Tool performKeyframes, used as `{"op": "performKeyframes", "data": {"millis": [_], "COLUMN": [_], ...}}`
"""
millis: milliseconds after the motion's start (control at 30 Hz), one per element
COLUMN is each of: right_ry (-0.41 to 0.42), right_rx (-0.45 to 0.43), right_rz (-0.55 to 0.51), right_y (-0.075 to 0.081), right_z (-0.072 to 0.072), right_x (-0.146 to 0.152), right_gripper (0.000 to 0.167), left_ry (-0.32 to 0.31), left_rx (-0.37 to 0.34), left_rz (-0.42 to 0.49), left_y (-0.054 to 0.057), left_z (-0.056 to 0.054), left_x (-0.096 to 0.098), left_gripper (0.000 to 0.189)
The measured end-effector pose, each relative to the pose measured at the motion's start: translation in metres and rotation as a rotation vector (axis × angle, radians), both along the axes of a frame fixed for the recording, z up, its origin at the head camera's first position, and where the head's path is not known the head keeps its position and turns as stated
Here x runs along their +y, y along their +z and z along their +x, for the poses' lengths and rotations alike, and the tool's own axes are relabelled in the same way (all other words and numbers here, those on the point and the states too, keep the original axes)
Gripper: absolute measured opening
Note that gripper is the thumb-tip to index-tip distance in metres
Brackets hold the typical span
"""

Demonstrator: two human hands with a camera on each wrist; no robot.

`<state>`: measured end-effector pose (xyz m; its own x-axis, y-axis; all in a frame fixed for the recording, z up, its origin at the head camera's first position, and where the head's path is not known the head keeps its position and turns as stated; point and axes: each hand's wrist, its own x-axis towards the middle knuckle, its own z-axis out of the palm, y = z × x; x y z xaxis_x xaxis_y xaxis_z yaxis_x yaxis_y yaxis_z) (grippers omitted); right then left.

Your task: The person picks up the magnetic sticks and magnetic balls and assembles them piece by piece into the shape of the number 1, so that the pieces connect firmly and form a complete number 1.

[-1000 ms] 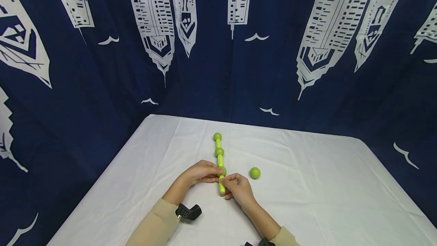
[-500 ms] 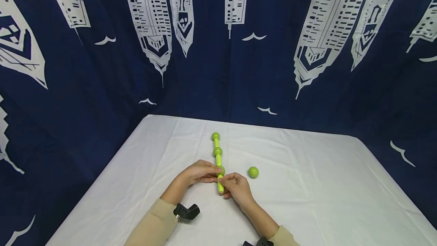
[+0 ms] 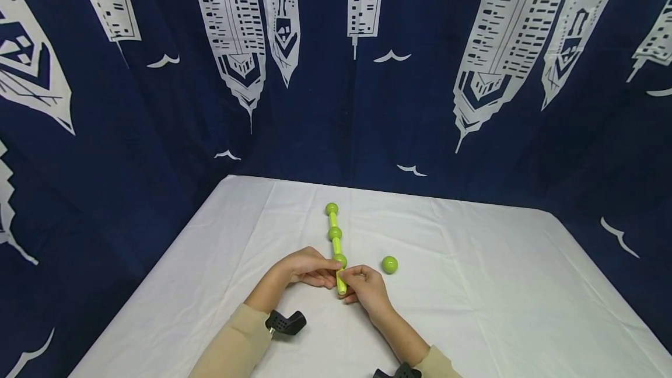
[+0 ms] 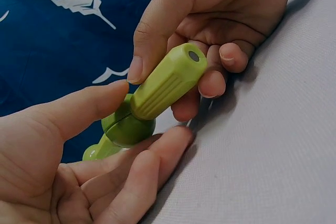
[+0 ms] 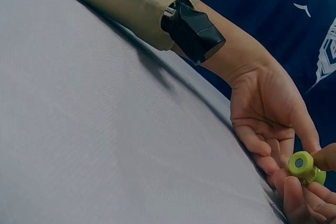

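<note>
A chain of green balls and yellow-green magnetic rods runs away from me at mid-table in the head view. My left hand (image 3: 307, 266) is at its near ball (image 3: 340, 261), thumb against the top and fingers loosely curled beneath; the ball (image 4: 128, 124) shows between them in the left wrist view. My right hand (image 3: 366, 289) pinches the nearest magnetic rod (image 3: 341, 282) between thumb and fingers. That rod (image 4: 170, 80) meets the ball at one end; its free end, with a grey round inset, points toward me. Farther along are a middle ball (image 3: 335, 233) and a far ball (image 3: 331, 209).
A loose green ball (image 3: 389, 265) lies right of the chain, beyond my right hand. White cloth (image 3: 499, 284) covers the table. A dark blue curtain (image 3: 325, 127) with white building prints hangs behind it. Black wrist cameras (image 3: 287, 323) sit on both wrists.
My left fingers have loosened and spread a little below the near ball, with the thumb still on it. The near rod's free end has shifted slightly. My right hand keeps its pinch.
</note>
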<state>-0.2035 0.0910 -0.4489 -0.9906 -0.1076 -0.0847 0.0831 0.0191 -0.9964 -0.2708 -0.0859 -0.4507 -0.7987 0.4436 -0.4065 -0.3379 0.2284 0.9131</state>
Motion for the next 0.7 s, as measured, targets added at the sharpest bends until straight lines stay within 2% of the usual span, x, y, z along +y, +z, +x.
{"op": "performKeyframes", "data": {"millis": [100,233,433,700], "right_ry": [-0.003,-0.01,-0.019,-0.015], "right_rx": [0.0,-0.01,-0.016,-0.014], "right_rz": [-0.01,-0.036,-0.04,-0.051], "right_y": [0.003,-0.008,-0.021,-0.023], "right_z": [0.001,-0.005,-0.011,-0.012], "right_x": [0.0,0.001,0.002,0.003], "right_gripper": [0.022,0.025,0.029,0.029], "left_ry": [-0.037,-0.053,-0.054,-0.019], "left_rx": [-0.006,0.0,0.004,0.024], "left_rz": [-0.013,-0.016,-0.018,-0.02], "left_y": [0.001,0.001,0.003,0.0], "left_z": [0.001,0.002,0.003,0.003], "left_x": [0.0,0.0,0.001,0.004], "left_gripper": [0.035,0.034,0.032,0.028]}}
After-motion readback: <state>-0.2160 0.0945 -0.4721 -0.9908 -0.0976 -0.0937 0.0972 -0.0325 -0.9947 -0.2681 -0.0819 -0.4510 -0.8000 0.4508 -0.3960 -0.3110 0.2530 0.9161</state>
